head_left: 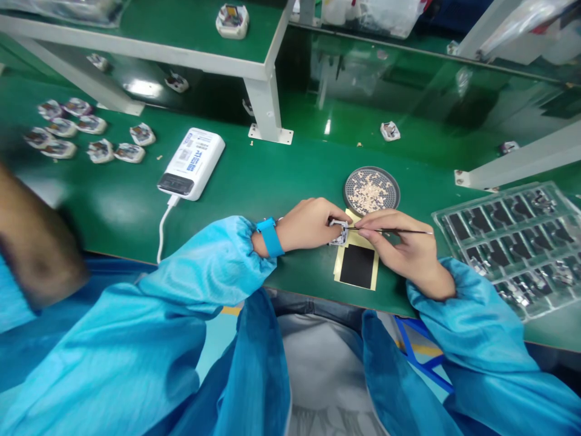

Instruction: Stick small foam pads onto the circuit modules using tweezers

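My left hand [311, 224] grips a small white plastic device housing [338, 232] by its left side, just above the green bench. A pair of dark, thin tweezers [394, 231] is pinched in my right hand [402, 245], and its tip reaches the housing's right side. Whether the tip holds a part is too small to tell. Beneath the hands lies a yellowish backing sheet [338, 266] with a black square [357, 266] on it. Just behind them stands a round grey dish [394, 189] of tiny beige pieces [370, 192].
A clear compartment tray [442, 219] with black pads and metal parts lies at right. A white power bank [195, 160] with a cable [160, 233] is at left, near several housings [62, 127]. Shelf legs [264, 106] rise behind. Another person's arm [36, 236] blurs at far left.
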`<action>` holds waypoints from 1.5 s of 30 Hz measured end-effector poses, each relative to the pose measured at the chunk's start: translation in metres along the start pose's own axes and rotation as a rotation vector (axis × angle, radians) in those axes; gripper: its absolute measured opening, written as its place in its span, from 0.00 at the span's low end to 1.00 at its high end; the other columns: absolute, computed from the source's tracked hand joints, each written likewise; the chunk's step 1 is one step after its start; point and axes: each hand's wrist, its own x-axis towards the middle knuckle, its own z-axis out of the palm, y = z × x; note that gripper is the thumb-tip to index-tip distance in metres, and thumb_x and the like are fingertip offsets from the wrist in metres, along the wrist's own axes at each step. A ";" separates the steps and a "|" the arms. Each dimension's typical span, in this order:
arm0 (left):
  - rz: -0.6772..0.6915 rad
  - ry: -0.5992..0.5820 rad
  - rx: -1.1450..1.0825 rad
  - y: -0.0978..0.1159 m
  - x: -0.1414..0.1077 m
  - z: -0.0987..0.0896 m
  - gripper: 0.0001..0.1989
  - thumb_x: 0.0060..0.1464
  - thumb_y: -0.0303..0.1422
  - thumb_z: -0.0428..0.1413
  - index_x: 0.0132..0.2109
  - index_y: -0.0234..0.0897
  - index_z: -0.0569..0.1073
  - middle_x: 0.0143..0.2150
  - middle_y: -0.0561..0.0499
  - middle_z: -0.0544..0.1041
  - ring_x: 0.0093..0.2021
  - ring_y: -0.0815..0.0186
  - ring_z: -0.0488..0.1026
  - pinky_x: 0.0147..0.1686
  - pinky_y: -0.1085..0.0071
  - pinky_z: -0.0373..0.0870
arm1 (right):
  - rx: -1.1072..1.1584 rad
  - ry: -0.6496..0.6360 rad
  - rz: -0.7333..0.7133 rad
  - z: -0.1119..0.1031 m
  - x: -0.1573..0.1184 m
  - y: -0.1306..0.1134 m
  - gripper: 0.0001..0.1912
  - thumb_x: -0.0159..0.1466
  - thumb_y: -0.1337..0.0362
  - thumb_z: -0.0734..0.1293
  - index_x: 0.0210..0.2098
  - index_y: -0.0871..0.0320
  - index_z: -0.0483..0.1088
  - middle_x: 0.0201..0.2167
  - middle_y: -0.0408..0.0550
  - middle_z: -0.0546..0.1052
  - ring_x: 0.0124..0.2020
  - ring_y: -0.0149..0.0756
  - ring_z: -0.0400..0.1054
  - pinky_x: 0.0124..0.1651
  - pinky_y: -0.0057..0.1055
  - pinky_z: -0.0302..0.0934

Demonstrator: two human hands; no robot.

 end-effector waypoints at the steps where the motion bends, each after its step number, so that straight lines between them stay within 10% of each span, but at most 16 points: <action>1: 0.009 -0.011 -0.007 -0.001 0.000 -0.001 0.16 0.56 0.29 0.54 0.45 0.43 0.85 0.34 0.53 0.82 0.28 0.69 0.70 0.28 0.73 0.59 | -0.003 0.000 0.002 0.000 0.000 0.000 0.15 0.60 0.76 0.73 0.43 0.53 0.77 0.39 0.48 0.82 0.43 0.42 0.79 0.47 0.42 0.76; 12: 0.046 -0.269 -0.215 -0.013 0.010 -0.019 0.19 0.60 0.29 0.56 0.57 0.34 0.80 0.49 0.48 0.83 0.43 0.66 0.78 0.42 0.75 0.70 | 0.042 0.020 0.060 0.001 0.001 -0.003 0.12 0.62 0.75 0.72 0.42 0.54 0.76 0.39 0.49 0.82 0.44 0.41 0.78 0.49 0.41 0.75; 21: -0.027 -0.248 -0.284 -0.009 0.009 -0.022 0.19 0.54 0.26 0.61 0.54 0.34 0.82 0.44 0.48 0.84 0.39 0.66 0.79 0.43 0.73 0.73 | 0.045 0.030 0.158 -0.003 0.000 -0.003 0.10 0.60 0.71 0.75 0.40 0.56 0.76 0.37 0.46 0.81 0.38 0.36 0.78 0.41 0.32 0.75; 38: -0.098 -0.281 -0.358 -0.015 0.011 -0.022 0.20 0.55 0.31 0.62 0.55 0.36 0.81 0.45 0.47 0.84 0.39 0.65 0.79 0.40 0.74 0.74 | 0.436 -0.360 0.560 -0.035 0.004 0.009 0.09 0.60 0.61 0.77 0.36 0.58 0.77 0.38 0.51 0.83 0.42 0.41 0.80 0.46 0.36 0.73; 45: -0.182 -0.244 -0.386 -0.011 0.010 -0.024 0.24 0.55 0.33 0.62 0.59 0.36 0.78 0.41 0.47 0.84 0.35 0.67 0.77 0.36 0.75 0.73 | 0.424 0.051 0.625 -0.064 -0.030 -0.018 0.20 0.72 0.47 0.61 0.42 0.57 0.72 0.25 0.45 0.76 0.25 0.33 0.73 0.30 0.30 0.65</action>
